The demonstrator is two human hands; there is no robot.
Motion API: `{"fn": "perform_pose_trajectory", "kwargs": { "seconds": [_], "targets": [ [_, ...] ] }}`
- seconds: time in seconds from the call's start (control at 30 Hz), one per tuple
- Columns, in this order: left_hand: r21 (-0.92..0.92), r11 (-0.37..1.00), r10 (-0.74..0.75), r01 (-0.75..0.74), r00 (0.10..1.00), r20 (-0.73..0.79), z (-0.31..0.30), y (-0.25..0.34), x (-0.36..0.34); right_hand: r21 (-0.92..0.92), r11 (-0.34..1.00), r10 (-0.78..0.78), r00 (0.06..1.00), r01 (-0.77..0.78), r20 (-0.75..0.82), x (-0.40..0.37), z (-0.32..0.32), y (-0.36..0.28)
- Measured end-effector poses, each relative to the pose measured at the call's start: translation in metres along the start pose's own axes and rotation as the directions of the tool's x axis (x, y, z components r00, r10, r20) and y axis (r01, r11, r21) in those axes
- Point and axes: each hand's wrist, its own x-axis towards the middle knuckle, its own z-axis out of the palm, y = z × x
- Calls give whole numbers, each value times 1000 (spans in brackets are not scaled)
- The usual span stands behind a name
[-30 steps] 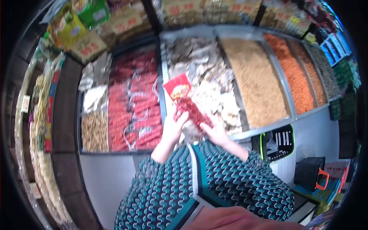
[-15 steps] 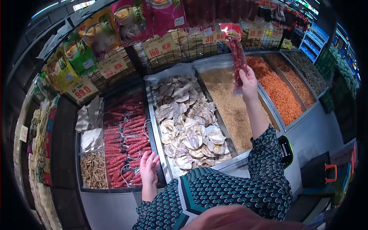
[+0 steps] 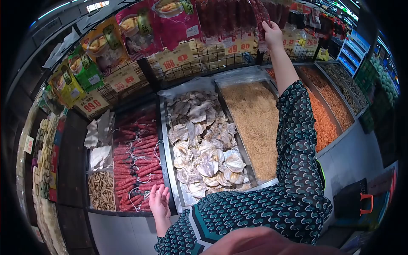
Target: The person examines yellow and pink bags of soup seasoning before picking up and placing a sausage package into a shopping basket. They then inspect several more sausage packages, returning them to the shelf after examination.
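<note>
High at the top centre, my right hand [image 3: 273, 35] grips a long clear packet of dried sausage [image 3: 260, 19] by its lower part. The packet's upper end runs out of view, close to the row of hanging sausage packs [image 3: 227, 20]. Low on the left, my left hand [image 3: 160, 205] is open with nothing in it, by the front edge of the tray. Strings tie the red sausages [image 3: 138, 163] lying in the bin near that hand.
Flat dried fish [image 3: 208, 159] fill the middle bin, beside tiny tan dried shrimp [image 3: 250, 123] and orange dried shrimp [image 3: 324, 131]. Colourful bags [image 3: 176, 21] and price signs [image 3: 174, 56] hang on a wire rack behind. A black basket with an orange handle [image 3: 366, 204] stands at right.
My right hand has gone up and away with the sausage packet, to the hanging packs. My left hand has dropped slightly towards me and stays open.
</note>
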Motion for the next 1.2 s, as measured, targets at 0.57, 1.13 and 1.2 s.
{"fn": "perform_pose_trajectory", "kwargs": {
  "seconds": [0.57, 1.13, 1.2],
  "targets": [
    [-13, 999, -31, 30, 999, -36, 19, -8, -7, -41, 986, 164, 986, -162, 36, 20, -6, 35],
    [-27, 990, -136, 140, 985, 108, 3, -1, 5, -618, 666, 511, 859, -418, -30, -272, -102, 51],
    [-10, 986, -161, 165, 971, 179, 1, 0, 12, -610, 625, 549, 830, -487, -100, -339, -128, 36]
  ]
}}
